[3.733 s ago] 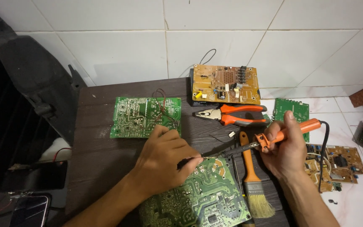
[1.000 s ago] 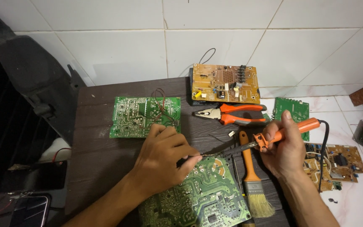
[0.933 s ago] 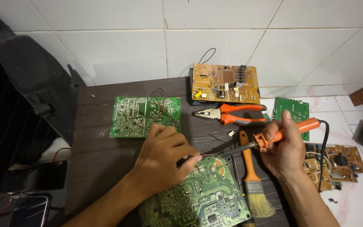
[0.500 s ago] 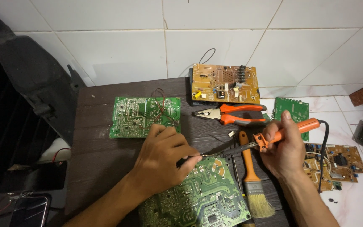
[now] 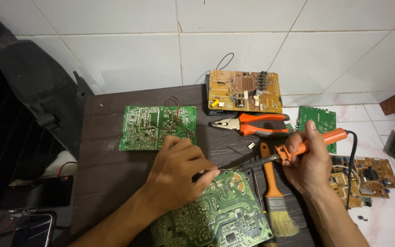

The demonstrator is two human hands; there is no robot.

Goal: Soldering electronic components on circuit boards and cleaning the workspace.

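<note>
I am gripping the orange-handled soldering iron (image 5: 298,148) in my right hand (image 5: 309,164), fingers wrapped closed round the handle, and I am pointing its dark tip leftward onto the upper edge of the green circuit board (image 5: 216,215) lying at the front edge of the table (image 5: 110,169). My left hand (image 5: 179,171) is resting on that board, thumb and forefinger pinched together right at the tip; whether they are holding a thin wire or a component leg there I cannot tell. Judging by this, I am working one joint near the board's top edge, and how many joints are finished is not showing. A brush (image 5: 275,196) is lying just right of the board, orange pliers (image 5: 252,124) beyond it, a second green board (image 5: 156,126) towards the back left, and a tan board (image 5: 244,91) at the back edge against the tiled wall.
</note>
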